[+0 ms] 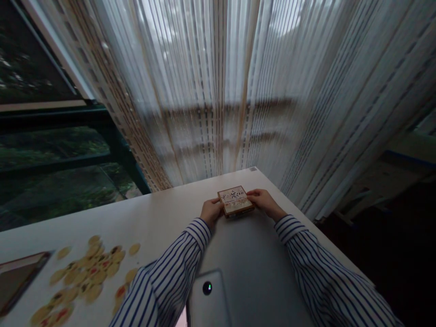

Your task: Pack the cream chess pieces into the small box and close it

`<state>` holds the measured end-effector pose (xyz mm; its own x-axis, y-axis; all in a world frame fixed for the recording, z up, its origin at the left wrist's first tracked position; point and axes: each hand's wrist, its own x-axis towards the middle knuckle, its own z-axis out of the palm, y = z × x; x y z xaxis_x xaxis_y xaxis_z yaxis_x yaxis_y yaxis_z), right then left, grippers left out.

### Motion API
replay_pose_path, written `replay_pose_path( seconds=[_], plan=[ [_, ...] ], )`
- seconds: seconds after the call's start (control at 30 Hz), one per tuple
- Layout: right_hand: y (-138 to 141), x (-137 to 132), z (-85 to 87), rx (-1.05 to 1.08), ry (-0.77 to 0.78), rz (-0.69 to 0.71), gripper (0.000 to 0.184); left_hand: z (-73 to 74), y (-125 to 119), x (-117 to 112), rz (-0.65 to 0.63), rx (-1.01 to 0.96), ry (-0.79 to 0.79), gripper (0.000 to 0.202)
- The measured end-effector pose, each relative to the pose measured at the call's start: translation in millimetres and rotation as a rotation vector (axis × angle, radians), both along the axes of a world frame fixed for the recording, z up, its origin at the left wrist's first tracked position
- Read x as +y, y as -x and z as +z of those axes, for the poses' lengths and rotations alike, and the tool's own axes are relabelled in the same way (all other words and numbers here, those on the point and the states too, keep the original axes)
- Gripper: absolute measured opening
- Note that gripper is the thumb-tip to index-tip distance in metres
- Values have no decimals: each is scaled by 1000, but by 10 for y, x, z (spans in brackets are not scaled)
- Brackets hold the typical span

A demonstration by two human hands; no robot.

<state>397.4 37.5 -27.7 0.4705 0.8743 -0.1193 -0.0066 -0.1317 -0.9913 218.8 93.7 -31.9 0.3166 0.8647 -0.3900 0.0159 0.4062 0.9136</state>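
Observation:
A small flat box [235, 200] with a pale printed lid and brown sides lies near the far right corner of the white table [163, 213]. My left hand [211, 211] grips its left edge, fingers curled against the side. On the right edge, my right hand [263, 200] holds the box with fingers wrapped over the top corner. Both arms wear blue-and-white striped sleeves.
Several round tan discs [85, 274], some with red and dark marks, lie scattered at the left front. A dark tray or frame [17, 277] sits at the left edge. A grey device [208, 299] hangs below my chest. Striped sheer curtains [238, 91] hang behind the table.

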Motion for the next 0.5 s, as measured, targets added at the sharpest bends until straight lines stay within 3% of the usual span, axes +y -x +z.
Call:
replay_pose_path(
  seconds=[0.2, 0.5],
  plan=[
    [-40, 64, -53, -55, 24, 6, 12, -67, -26, 129, -60, 81, -53, 33],
    [-121, 190, -122, -190, 84, 28, 11, -10, -71, 221, -137, 243, -121, 30]
  ],
)
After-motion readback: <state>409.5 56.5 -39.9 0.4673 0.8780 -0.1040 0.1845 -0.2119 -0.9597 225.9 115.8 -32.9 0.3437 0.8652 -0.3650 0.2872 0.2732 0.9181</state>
